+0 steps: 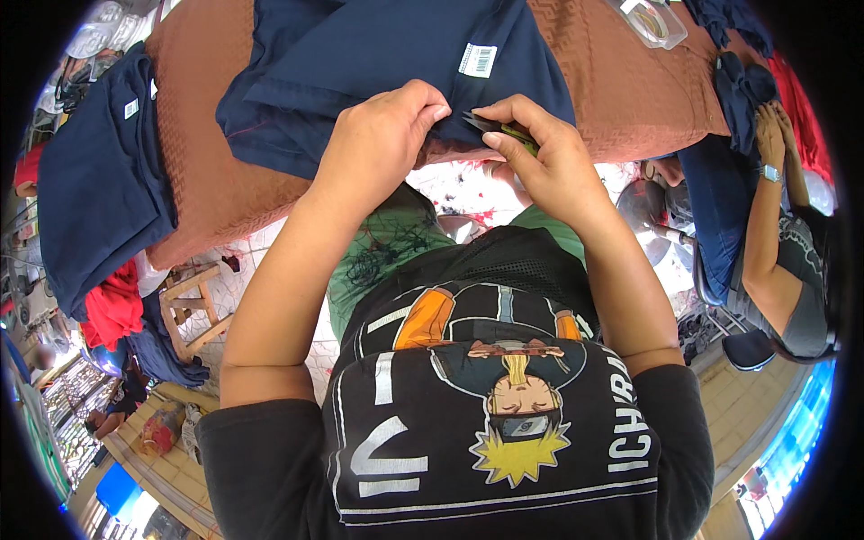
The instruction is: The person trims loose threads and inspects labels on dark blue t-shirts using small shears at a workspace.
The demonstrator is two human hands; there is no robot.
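A folded navy garment (pixel 360 58) lies in front of me, with a white barcode tag (pixel 478 60) on its upper side. My left hand (pixel 382 135) is closed in a pinch at the garment's near edge. What sits between its thumb and finger is too small to make out. Thread snips (pixel 517 135), black with a yellow-green part, are gripped in my right hand (pixel 556 166). Their dark blades point left, toward my left fingertips, with a small gap between. The blades rest over or just above the navy cloth; I cannot tell which.
Brown patterned cloth (pixel 621 81) covers the work surface. More navy garments (pixel 108 171) hang over its left end. A clear plastic container (pixel 657 25) stands at the far right. Another person's hands (pixel 772 139) handle dark cloth on the right. A wooden stool (pixel 193 310) stands lower left.
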